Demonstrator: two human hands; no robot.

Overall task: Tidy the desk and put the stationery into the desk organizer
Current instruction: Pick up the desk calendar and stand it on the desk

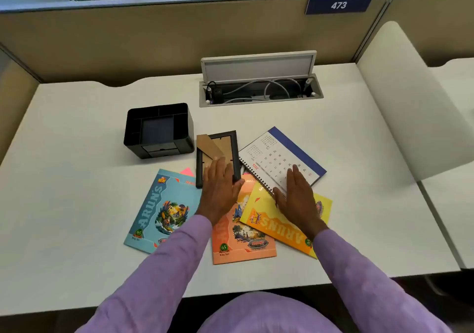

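Observation:
A black desk organizer [159, 130] stands on the white desk [77, 168], left of centre. Beside it a black picture frame [216, 150] lies face down with its cardboard stand up. My left hand [220, 186] lies on the frame's near end, fingers straight and thumb along its right edge. My right hand [297, 196] rests flat on a spiral desk calendar [279, 158]. Three notebooks lie fanned below: a blue notebook [161, 209], an orange notebook [241, 237] and a yellow notebook [277, 219]. A pink sticky note [186, 171] peeks out under the frame.
An open cable box [259, 91] with its lid raised and wires inside sits in the desk at the back. A beige partition with a "473" plate [338, 5] stands behind. A white divider [405, 96] bounds the right side.

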